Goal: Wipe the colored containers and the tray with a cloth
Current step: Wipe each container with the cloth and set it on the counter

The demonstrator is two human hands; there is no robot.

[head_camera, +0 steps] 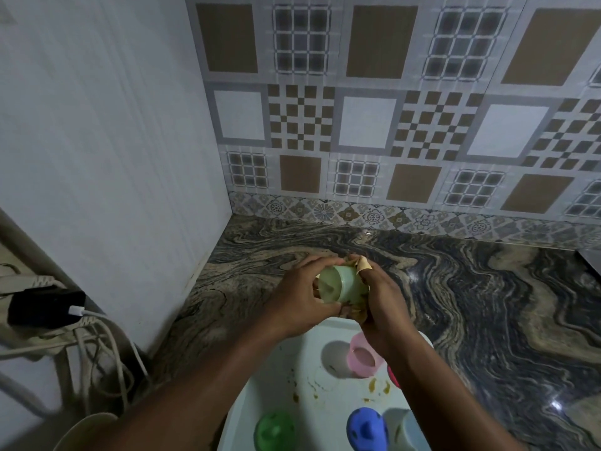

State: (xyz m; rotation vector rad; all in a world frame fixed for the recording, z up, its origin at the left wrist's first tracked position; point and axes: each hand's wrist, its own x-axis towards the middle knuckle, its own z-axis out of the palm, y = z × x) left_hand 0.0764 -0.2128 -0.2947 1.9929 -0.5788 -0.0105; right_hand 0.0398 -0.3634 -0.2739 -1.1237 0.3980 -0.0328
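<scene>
A pale green container point(338, 284) is held on its side above the far end of the white tray point(286, 398). My left hand point(299, 301) grips its rim side. My right hand point(380, 297) presses a yellowish cloth point(362, 264) around its other side; most of the cloth is hidden under the fingers. On the tray stand a pink container point(362, 354), a green perforated lid point(274, 431), a blue perforated lid point(367, 429) and a pale blue container point(408, 429). A red item point(393, 376) peeks out from under my right forearm. Brownish food smears point(379, 387) mark the tray.
The tray lies on a dark marbled stone counter point(487, 304) in a corner, with a patterned tile wall point(390, 125) behind and a plain white wall point(113, 157) on the left. A black plug point(45, 307) and tangled white cables point(97, 353) sit lower left. A beige rim point(87, 428) shows at the bottom left.
</scene>
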